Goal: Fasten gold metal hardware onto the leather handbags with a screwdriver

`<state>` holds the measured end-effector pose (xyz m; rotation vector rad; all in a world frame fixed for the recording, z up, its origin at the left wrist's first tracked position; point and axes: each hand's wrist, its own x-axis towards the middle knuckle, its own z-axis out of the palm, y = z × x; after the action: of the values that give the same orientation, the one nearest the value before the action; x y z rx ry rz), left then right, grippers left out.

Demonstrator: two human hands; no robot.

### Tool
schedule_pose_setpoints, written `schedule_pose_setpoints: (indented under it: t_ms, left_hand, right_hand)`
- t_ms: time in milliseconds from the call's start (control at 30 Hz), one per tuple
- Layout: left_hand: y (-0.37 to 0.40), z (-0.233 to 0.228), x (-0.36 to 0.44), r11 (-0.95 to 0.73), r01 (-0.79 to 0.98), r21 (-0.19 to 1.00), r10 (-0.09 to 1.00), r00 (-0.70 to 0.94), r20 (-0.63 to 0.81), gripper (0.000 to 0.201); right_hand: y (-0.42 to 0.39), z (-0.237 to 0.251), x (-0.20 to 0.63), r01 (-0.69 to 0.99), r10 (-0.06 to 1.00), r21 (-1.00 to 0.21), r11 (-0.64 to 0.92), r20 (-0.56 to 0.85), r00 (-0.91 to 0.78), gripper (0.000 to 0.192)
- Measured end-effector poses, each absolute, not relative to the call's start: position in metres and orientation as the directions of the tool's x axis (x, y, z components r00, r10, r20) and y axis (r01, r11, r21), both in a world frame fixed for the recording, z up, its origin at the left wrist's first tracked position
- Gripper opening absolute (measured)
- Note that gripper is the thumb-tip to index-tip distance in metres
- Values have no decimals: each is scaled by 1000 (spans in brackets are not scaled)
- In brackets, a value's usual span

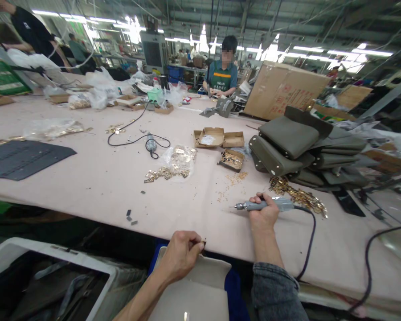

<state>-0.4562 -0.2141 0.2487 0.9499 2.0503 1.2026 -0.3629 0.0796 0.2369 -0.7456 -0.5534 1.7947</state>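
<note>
your right hand [263,213] is wrapped around a grey electric screwdriver [265,205], fingers closed over its barrel, and both rest on the pale table [87,183] near its front edge. the tool lies nearly flat with its bit tip pointing to your left, and its black cord [309,243] leaves the rear end, curves past your wrist and drops over the table edge. your denim sleeve [274,290] covers the forearm below that wrist.

your left hand [182,254] sits lower, at the table edge, with the fingers curled in and the thumb and fingertips pinched on a small dark piece [203,243]; it is too small to tell what it is. under that hand lies a light grey panel [197,290].

just behind the screwdriver's rear end a heap of gold metal fittings [300,196] spreads along the table, touching the foot of a stack of olive-grey bags [307,149]. further back stand small cardboard trays [217,138], one nearer tray [233,159] holding gold hardware, with loose bits scattered beside it. a clear plastic bag of gold parts [177,162] lies to the left of these, and a second corded tool [150,145] beyond it. a dark mat [20,158] lies at far left. across the table a person in a green apron [222,76] works beside a large carton [284,91].
</note>
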Motion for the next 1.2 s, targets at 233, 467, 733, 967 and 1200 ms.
schedule_pose_setpoints:
  t_ms: [233, 467, 733, 967, 1200]
  left_hand:
    - [-199, 235, -463, 436, 251, 864, 738, -650, -184, 7]
    - [-209, 223, -456, 278, 506, 817, 739, -656, 154, 12]
    - [-225, 214, -474, 15, 637, 771, 894, -354, 275, 21]
    - [-227, 216, -480, -13, 574, 819, 917, -320, 239, 25]
    - [-227, 213, -483, -17, 527, 849, 918, -329, 222, 30]
  right_hand:
    - [33, 253, -346, -655, 912, -637, -406, -233, -338, 11]
    - [-15, 259, -337, -620, 881, -631, -467, -273, -386, 10]
    - [-38, 252, -347, -587, 874, -655, -475, -278, -398, 17]
    - [-56, 242, -360, -558, 864, -692, -457, -198, -463, 22]
    - [-59, 234, -362, -552, 858, -709, -438, -147, -493, 18]
